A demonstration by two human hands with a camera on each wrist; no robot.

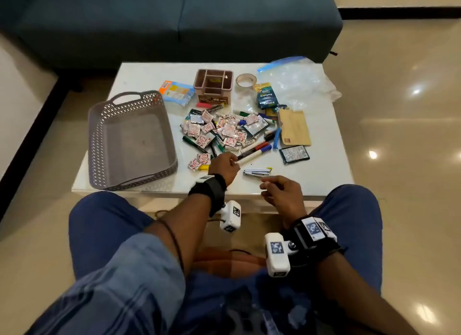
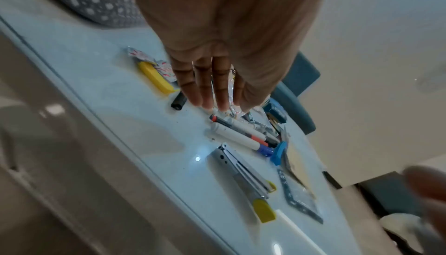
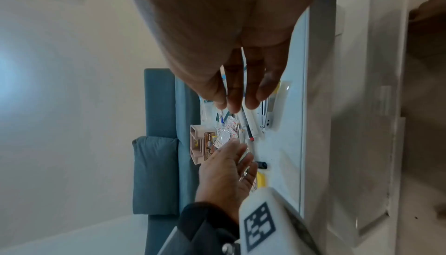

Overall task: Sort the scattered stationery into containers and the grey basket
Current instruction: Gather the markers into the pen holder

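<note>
An empty grey basket (image 1: 129, 140) sits on the left of the white table (image 1: 324, 165). Behind the pile stands a brown compartment organizer (image 1: 213, 85). Scattered stationery (image 1: 224, 130) covers the middle: red-and-white sachets, markers and pens. My left hand (image 1: 224, 163) hovers at the pile's near edge with straight fingers (image 2: 207, 95), just by the white markers (image 2: 239, 133), and holds nothing. A silver stapler (image 1: 257, 172) lies near the front edge. My right hand (image 1: 279, 187) floats just in front of the stapler (image 3: 267, 114), relaxed and empty.
A tape roll (image 1: 245, 80), clear zip bag (image 1: 299, 80), blue packets (image 1: 267, 97) and brown envelope (image 1: 294, 130) lie at the back right. An orange-and-blue pack (image 1: 175, 92) sits beside the organizer. A yellow piece (image 2: 156, 78) lies by the left hand. A blue sofa (image 1: 174, 22) stands behind.
</note>
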